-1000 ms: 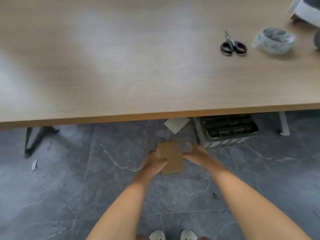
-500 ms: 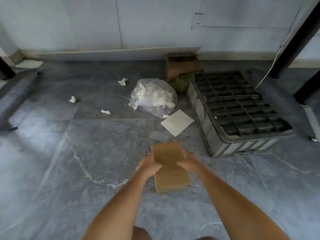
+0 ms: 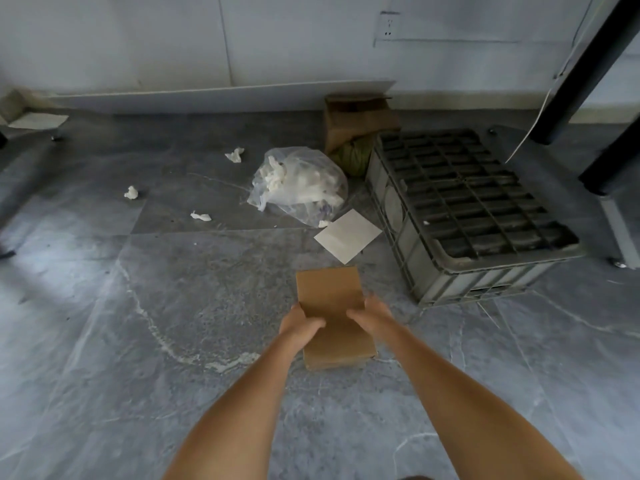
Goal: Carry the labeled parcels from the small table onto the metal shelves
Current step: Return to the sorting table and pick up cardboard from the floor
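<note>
left hand [image 3: 299, 323]: fingers wrapped over left edge of flat brown cardboard parcel [image 3: 332, 317] | parcel: held low over grey stone floor [image 3: 173, 341], centre frame | right hand [image 3: 372, 318]: fingers gripping parcel's right edge | dark plastic crate [image 3: 464, 209]: 2 o'clock of parcel

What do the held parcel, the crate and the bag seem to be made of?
Parcel: brown cardboard, matte, crisp folded edges.
Crate: probably grey moulded plastic, with a ribbed grid and slotted walls.
Bag: thin clear plastic film, crinkled and shiny, with white scraps showing through.
</note>
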A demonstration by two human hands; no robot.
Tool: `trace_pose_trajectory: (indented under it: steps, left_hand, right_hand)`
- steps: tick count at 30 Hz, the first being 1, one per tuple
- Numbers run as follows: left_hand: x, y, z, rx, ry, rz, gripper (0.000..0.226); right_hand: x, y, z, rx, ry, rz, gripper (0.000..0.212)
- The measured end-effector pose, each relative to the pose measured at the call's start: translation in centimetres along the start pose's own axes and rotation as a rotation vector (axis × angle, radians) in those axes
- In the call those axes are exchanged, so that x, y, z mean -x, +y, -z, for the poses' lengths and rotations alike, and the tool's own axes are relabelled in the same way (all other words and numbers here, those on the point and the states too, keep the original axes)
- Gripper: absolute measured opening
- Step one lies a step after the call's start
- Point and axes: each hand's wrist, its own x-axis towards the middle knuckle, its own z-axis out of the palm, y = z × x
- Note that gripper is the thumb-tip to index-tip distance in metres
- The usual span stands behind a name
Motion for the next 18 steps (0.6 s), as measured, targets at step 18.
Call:
trace_pose_trajectory:
  steps: [18]
  left_hand:
    - [33.4, 23.0, 9.6, -0.008, -0.107, 0.028, 0.081]
  right_hand:
    - [30.9, -8.1, 21.4, -0.51, 0.159, -0.104, 0.033]
